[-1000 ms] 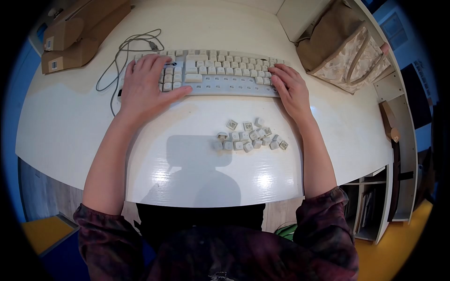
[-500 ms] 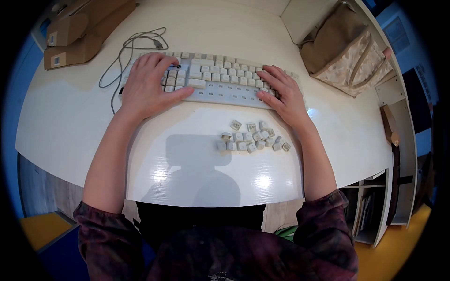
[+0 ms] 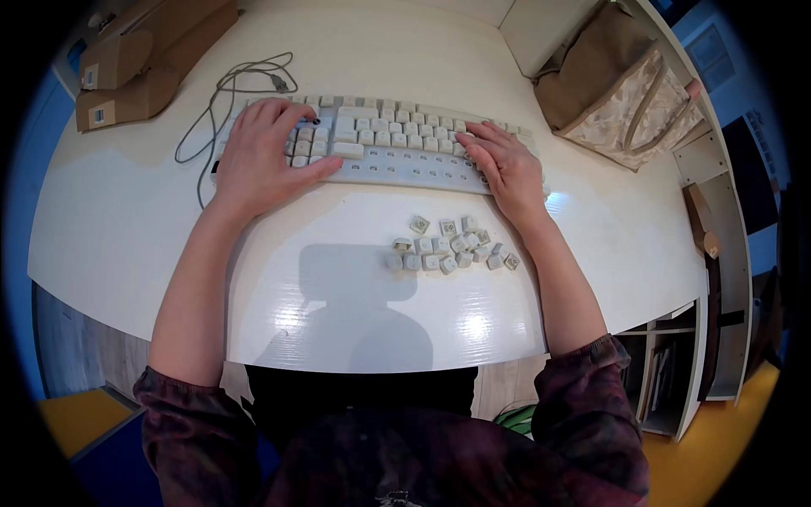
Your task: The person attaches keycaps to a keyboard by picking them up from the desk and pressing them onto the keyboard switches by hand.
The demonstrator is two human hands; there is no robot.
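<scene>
A white keyboard (image 3: 397,166) lies across the desk, with keycaps absent from two rows along its near side. My left hand (image 3: 269,156) rests over its left end, thumb stretched along the near edge and fingers bent over the keys. Over the right part is my right hand (image 3: 507,165), its fingers on the keys and its thumb near the bare switches; the keys beneath it are hidden. Loose keycaps (image 3: 441,245), several of them, some upside down, lie on the desk in front of the keyboard.
The white desk (image 3: 372,329) carries a grey cable (image 3: 224,84) behind my left hand. Brown cardboard (image 3: 135,93) stands at the back left. At the back right is a brown and beige bag (image 3: 621,110). Open shelves (image 3: 676,372) stand at the lower right.
My right hand has shifted left from the keyboard's right end and further over the keys. The keyboard's right end has swung slightly nearer to me. My left hand stays in place.
</scene>
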